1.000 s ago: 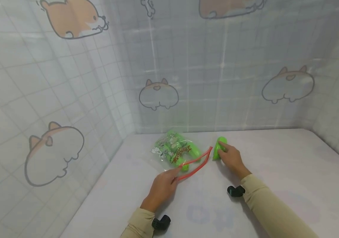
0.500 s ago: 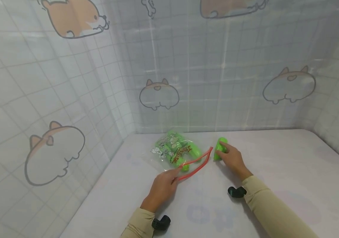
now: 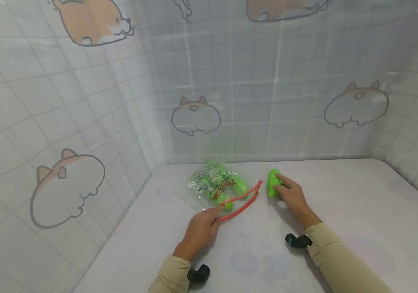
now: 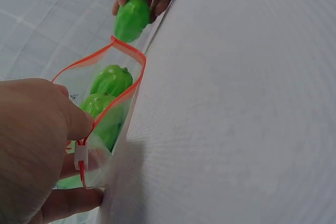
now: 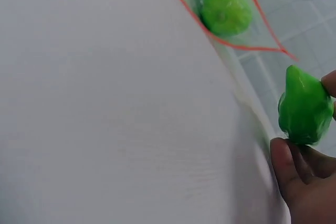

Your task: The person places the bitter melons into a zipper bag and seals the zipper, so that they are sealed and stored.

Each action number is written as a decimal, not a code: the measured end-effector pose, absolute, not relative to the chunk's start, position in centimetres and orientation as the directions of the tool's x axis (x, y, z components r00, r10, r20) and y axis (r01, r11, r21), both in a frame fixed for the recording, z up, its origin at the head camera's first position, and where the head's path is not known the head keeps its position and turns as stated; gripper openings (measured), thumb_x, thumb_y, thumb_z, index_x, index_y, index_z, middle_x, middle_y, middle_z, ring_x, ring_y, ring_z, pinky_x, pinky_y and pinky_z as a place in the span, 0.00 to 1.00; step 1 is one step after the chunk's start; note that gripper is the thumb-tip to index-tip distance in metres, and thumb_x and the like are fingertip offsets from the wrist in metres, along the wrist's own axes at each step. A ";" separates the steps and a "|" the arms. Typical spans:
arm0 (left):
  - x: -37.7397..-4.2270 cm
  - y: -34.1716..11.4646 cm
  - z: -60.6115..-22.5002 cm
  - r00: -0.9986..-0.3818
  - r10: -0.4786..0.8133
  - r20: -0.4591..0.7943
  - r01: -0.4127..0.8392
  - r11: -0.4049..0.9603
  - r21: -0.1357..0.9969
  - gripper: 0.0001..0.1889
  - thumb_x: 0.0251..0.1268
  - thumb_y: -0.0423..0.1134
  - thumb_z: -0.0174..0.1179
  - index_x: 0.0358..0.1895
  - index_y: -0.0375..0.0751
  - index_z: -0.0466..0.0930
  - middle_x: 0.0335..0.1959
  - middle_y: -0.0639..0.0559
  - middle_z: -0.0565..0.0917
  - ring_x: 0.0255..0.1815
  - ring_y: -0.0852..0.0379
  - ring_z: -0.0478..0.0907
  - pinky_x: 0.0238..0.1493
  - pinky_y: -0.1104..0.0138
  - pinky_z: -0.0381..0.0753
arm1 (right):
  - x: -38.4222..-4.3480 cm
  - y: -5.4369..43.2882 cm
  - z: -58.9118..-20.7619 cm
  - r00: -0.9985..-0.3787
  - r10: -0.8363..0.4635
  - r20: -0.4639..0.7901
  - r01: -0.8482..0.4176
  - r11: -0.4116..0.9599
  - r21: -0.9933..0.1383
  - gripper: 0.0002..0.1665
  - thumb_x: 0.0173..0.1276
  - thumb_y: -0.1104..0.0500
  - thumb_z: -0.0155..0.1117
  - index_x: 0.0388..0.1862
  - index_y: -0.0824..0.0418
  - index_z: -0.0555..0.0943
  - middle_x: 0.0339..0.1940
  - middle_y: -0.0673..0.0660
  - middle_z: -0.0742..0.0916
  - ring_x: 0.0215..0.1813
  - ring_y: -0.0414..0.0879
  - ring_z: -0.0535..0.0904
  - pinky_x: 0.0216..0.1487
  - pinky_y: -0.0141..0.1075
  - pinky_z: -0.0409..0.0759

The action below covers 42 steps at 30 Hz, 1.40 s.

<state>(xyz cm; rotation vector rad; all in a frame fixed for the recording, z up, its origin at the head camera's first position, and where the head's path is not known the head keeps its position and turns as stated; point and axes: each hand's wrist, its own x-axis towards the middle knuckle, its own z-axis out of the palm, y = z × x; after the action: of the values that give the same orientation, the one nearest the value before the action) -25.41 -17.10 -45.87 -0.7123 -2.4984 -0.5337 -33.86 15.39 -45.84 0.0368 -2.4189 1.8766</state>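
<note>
My left hand pinches the red-edged rim of a clear zip bag at its near end. The bag's mouth gapes toward the right, its red rim forming a pointed loop. Inside lie several glossy green ribbed vegetables, pepper-like in shape. Just right of the mouth, my right hand holds another green ribbed vegetable between thumb and fingertips. That vegetable tapers to a blunt point in the right wrist view, and a small gap separates it from the rim's tip there.
Both hands work over a white table with faint printed marks. Behind it hangs a pale gridded curtain with cartoon dogs, continuing along the left and right sides. Dark wrist cameras sit at both cuffs.
My right hand has shifted slightly right with the green vegetable, which has turned more upright and stands farther from the bag's rim. My left hand and the bag have stayed in place.
</note>
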 end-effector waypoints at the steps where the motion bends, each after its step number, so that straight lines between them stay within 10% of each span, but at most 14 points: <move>1: -25.4 -17.1 -45.8 -0.749 0.382 0.542 0.570 0.788 0.232 0.22 0.62 0.31 0.66 0.61 0.43 0.83 0.50 0.50 0.87 0.47 0.54 0.86 0.46 0.57 0.84 | -33.6 15.5 -45.8 -0.997 0.028 0.073 -0.064 0.236 -0.970 0.36 0.73 0.54 0.60 0.78 0.54 0.65 0.74 0.68 0.69 0.67 0.57 0.71 0.56 0.43 0.79; 18: -25.5 -17.1 -45.6 -0.754 0.381 0.534 0.562 0.795 0.227 0.23 0.64 0.32 0.66 0.63 0.44 0.81 0.47 0.50 0.88 0.40 0.54 0.85 0.39 0.58 0.83 | -29.6 15.6 -44.6 -0.996 -0.092 -0.024 0.016 0.078 -0.997 0.36 0.71 0.62 0.58 0.78 0.56 0.65 0.77 0.68 0.65 0.71 0.63 0.65 0.55 0.42 0.79; 42: -25.4 -17.0 -46.0 -0.749 0.369 0.550 0.545 0.815 0.196 0.24 0.61 0.32 0.66 0.62 0.45 0.82 0.45 0.49 0.88 0.43 0.50 0.85 0.39 0.55 0.84 | -28.3 16.3 -45.3 -0.894 -0.448 -0.001 -0.049 0.100 -0.994 0.34 0.66 0.68 0.56 0.73 0.65 0.69 0.72 0.74 0.67 0.50 0.55 0.80 0.39 0.40 0.84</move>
<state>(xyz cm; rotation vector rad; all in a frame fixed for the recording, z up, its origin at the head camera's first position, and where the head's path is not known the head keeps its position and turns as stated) -25.45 -17.01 -46.05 -0.6763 -2.4985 -0.4758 -28.29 16.29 -45.30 0.5974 -2.5331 2.2650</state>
